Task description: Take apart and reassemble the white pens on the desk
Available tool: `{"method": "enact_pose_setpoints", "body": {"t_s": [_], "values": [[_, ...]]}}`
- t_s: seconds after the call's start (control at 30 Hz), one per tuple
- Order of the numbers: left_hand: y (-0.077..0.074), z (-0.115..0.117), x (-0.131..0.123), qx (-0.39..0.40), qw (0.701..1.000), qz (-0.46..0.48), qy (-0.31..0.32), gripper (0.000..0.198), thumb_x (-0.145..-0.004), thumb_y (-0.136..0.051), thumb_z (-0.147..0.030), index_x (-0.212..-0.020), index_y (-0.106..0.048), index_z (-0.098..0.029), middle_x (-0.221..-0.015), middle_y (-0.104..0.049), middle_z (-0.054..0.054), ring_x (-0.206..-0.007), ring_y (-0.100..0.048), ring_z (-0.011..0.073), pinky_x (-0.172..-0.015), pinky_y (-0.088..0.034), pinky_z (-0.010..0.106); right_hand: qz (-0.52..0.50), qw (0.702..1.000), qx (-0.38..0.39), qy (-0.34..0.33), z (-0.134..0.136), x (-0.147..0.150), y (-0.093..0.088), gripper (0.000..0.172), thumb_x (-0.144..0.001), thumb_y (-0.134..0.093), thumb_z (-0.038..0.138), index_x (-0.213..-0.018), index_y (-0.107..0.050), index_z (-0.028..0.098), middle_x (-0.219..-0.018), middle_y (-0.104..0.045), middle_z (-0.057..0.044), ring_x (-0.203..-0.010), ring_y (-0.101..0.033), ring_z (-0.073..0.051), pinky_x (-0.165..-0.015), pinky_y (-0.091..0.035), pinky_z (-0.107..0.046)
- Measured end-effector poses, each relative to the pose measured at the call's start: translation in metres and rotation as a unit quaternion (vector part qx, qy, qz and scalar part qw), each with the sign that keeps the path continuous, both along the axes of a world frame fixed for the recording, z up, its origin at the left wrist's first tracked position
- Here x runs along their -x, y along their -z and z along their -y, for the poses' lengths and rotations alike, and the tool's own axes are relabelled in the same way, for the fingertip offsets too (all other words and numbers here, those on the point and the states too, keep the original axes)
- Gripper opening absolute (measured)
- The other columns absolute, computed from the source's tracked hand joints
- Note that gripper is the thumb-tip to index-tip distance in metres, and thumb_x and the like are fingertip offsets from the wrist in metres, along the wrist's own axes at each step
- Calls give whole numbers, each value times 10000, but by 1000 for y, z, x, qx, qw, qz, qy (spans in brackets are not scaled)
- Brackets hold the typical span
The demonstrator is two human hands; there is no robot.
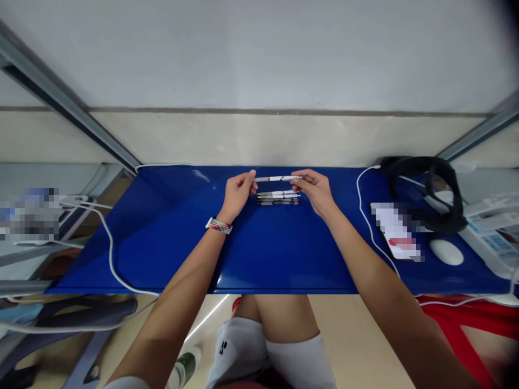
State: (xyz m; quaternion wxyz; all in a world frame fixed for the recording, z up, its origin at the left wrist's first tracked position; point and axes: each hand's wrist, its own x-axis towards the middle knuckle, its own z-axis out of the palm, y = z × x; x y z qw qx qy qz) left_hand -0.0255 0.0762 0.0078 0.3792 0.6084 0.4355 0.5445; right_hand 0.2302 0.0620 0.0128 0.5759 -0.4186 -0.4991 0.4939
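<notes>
A white pen (279, 178) lies level between my two hands, near the back of the blue table (284, 248). My left hand (240, 190) pinches its left end between thumb and fingers. At the other end, my right hand (314, 188) has its fingertips closed on the pen. Just in front of it, several more pens lie side by side on the table: white ones (278, 194) and a darker, clear-looking one (278, 202). The right fingers partly cover the held pen's right end.
At the right are a phone (395, 229), a white mouse (446, 252) and a black headset strap (446, 183). White cables (367, 210) run over the table on both sides. A wall (259, 138) stands behind the table. Metal posts (101, 132) rise at its back corners.
</notes>
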Motion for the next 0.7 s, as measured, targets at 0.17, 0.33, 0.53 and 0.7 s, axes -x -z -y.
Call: {"method": "enact_pose_setpoints", "body": {"t_s": [0.17,0.33,0.53,0.7], "values": [[1,3,-4,18,998,41,32,378,-973,-780,-582,-895,-764,-213,-646,-655,-4,-552,-610,125,-576,-514,261,-15,1000,11,-13,2,2,-4,332,-731,-970,418,-984,-842,245,-818,-781,-10,-678,-673,-153,-689,-590,-338],[1,5,-5,-4,999,8,37,304,-931,-850,-503,-902,-765,-213,-693,-691,2,-593,-634,130,-589,-514,259,-22,999,25,-7,3,2,-7,341,-705,-981,421,-964,-841,249,-823,-778,-11,-676,-663,-151,-680,-582,-334],[4,1,-2,17,998,47,41,431,-1035,-672,-625,-946,-754,-210,-655,-666,7,-561,-651,138,-577,-548,272,-27,999,29,-11,3,2,-5,335,-706,-980,429,-955,-842,252,-820,-775,-15,-684,-670,-156,-679,-575,-336],[3,-1,0,0,999,36,36,339,-859,-912,-403,-1105,-753,-232,-767,-721,-8,-629,-710,142,-608,-565,259,-36,999,29,-7,2,2,-5,340,-703,-987,420,-962,-837,259,-824,-769,-5,-683,-666,-150,-689,-584,-335]]}}
